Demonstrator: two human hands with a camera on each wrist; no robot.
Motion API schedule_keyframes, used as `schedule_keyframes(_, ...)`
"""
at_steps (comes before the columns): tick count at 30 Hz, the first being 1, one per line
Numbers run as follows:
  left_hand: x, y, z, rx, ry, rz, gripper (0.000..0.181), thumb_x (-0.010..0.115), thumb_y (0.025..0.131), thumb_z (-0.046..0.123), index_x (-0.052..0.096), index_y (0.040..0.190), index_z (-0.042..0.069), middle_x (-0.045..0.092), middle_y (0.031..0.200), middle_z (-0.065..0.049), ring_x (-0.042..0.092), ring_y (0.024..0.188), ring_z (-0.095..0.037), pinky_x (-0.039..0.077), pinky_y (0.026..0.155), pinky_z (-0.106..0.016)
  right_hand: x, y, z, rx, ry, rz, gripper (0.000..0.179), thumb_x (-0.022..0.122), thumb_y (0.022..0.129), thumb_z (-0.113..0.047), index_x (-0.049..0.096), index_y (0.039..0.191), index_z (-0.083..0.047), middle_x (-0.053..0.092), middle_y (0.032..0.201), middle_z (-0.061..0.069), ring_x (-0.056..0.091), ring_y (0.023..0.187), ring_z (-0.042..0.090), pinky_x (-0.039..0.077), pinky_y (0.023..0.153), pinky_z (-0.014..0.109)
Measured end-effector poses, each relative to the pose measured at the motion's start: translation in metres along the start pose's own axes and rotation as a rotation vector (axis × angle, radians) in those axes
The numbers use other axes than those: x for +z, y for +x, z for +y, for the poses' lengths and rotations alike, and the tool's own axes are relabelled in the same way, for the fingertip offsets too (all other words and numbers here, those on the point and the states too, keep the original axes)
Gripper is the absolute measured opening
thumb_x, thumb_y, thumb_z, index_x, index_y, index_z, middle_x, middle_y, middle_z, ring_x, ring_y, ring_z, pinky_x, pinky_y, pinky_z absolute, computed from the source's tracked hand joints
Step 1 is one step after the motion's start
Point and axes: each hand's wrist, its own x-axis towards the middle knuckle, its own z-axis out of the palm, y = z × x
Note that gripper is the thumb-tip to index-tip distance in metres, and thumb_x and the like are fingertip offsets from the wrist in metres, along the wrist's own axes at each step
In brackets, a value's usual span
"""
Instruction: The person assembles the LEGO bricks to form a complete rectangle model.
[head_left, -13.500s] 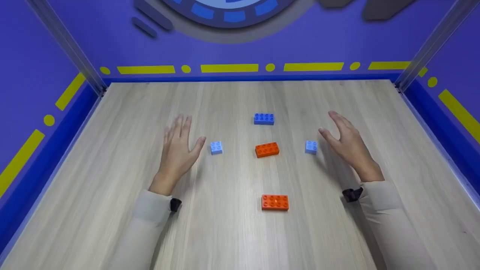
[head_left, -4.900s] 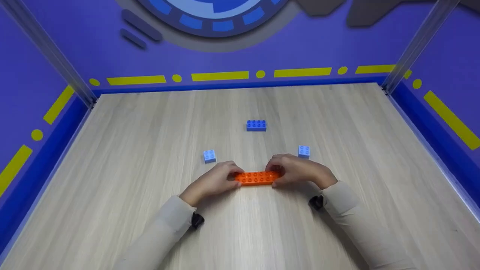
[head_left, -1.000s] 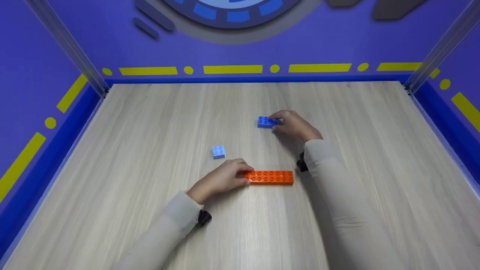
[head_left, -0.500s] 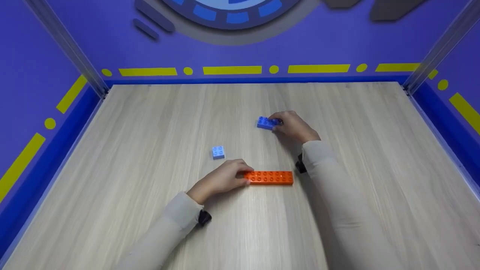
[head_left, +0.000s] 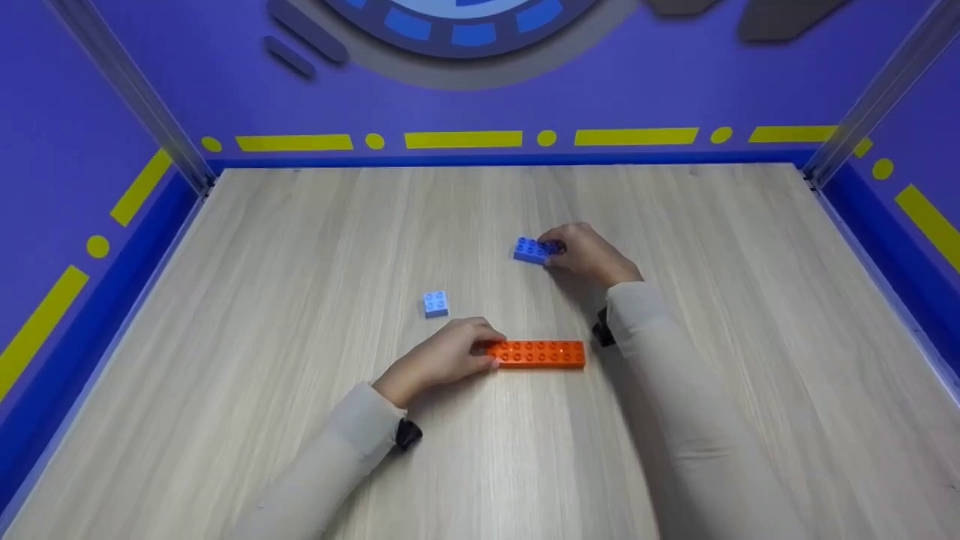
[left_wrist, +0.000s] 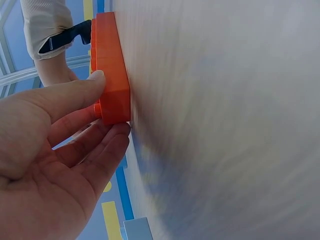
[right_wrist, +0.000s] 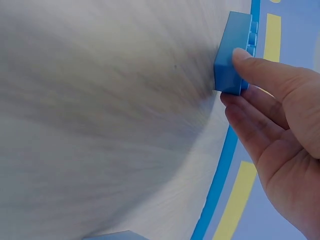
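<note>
In the head view, two orange toy building bricks point(head_left: 540, 355) lie end to end in one straight row on the table. My left hand point(head_left: 442, 360) pinches the row's left end; the thumb is on the near side face in the left wrist view. Farther back, my right hand point(head_left: 592, 253) holds the right end of a blue brick point(head_left: 529, 251) between thumb and fingers. That brick sits slightly askew, its studs facing up, and its right end is covered by fingers. A small light-blue brick point(head_left: 435, 304) stands beyond my left hand.
The pale wood table point(head_left: 300, 247) has blue-purple walls point(head_left: 480, 105) at its back and sides. Another light-blue piece point(right_wrist: 117, 235) shows at the bottom edge of the right wrist view; in the head view the right sleeve point(head_left: 675, 382) covers that area.
The orange bricks, apart at first, now sit end to end. My right hand has gone to the blue brick and, this last second, turned it slightly and drawn it nearer. My left hand stays.
</note>
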Motion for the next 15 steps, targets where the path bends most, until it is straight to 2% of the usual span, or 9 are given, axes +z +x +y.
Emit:
schedule_keyframes(7, -0.0006, -0.0002, 0.0014, -0.01, -0.013, -0.005, 0.038, 0.067, 0.09, 0.014, 0.063, 0.126, 0.005, 0.063, 0.121, -0.009, 0.057, 0.114, -0.022, 0.045, 0.1, -0.037, -0.001, -0.003, 0.0, -0.017, -0.02, -0.019, 0.037, 0.068, 0.089, -0.009, 0.064, 0.126, -0.008, 0.063, 0.123, 0.011, 0.059, 0.106, 0.023, 0.047, 0.101, 0.042)
schedule_keyframes(15, -0.0002, 0.0002, 0.0022, -0.023, -0.008, -0.009, 0.038, 0.066, 0.09, 0.015, 0.063, 0.126, 0.006, 0.063, 0.121, -0.009, 0.057, 0.113, -0.022, 0.045, 0.1, -0.038, -0.0026, -0.0088, -0.0011, -0.05, -0.036, -0.037, 0.038, 0.07, 0.087, -0.009, 0.065, 0.124, -0.007, 0.064, 0.122, 0.011, 0.06, 0.107, 0.024, 0.047, 0.101, 0.042)
